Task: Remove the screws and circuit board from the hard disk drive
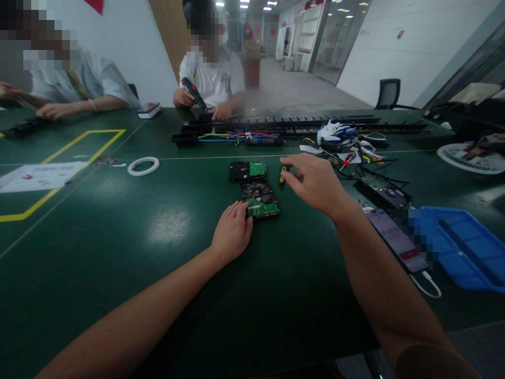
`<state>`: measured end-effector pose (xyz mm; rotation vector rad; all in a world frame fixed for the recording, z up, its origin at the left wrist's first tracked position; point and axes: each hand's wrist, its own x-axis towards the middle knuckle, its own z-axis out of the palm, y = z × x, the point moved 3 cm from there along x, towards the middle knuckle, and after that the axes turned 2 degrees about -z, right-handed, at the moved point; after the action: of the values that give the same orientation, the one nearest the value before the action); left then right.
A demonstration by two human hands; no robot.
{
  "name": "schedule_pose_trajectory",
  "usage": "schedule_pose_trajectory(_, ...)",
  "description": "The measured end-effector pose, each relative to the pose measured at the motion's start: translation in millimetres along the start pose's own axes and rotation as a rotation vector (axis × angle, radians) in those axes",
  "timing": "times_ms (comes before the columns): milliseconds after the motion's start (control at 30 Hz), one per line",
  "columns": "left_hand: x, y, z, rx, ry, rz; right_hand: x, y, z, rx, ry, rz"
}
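Note:
A hard drive [257, 192] lies on the green table with its circuit board side up. At its near left corner my left hand [233, 227] grips the edge, fingers over the green board and thumb by the near side. My right hand [315, 179] pinches a small screwdriver [282, 178] with a yellow and black handle. It stands nearly upright, tip down, beside the drive's right edge; whether the tip touches anything I cannot tell. Just beyond, a second hard drive [239, 171] with a green board lies against or close to the first.
To the right are another hard drive [384, 190], a phone [396, 239] on a white cable, a blue tray [465, 247], and gloves [335, 131] among cables. A roll of white tape [143, 166] lies left. Across the table, a person [213, 73] holds a power tool [193, 93]; another sits left.

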<state>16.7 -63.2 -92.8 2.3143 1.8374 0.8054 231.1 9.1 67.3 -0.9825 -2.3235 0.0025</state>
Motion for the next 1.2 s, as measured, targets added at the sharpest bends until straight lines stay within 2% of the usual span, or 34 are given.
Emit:
schedule_pose_trajectory(233, -0.1, -0.3, 0.4, 0.0, 0.022, 0.016, -0.1, 1.1, 0.2, 0.017, 0.024, 0.097)
schedule_pose_trajectory(533, -0.2, 0.8, -0.8, 0.001, 0.016, 0.021, -0.1, -0.9, 0.2, -0.024, -0.018, 0.043)
schedule_pose_trajectory(733, 0.2, -0.3, 0.5, 0.001, -0.003, 0.011, -0.5, 2.1, 2.3, -0.011, 0.003, 0.091)
schedule_pose_trajectory(1067, 0.3, -2.0, 3.0, -0.005, -0.002, 0.011, -0.5, 0.0, 2.2, -0.015, -0.039, 0.037)
schedule_pose_trajectory(1200, 0.9, -1.0, 2.1, -0.01, -0.016, 0.006, -0.4, 1.6, 2.8, -0.005, -0.02, 0.058)
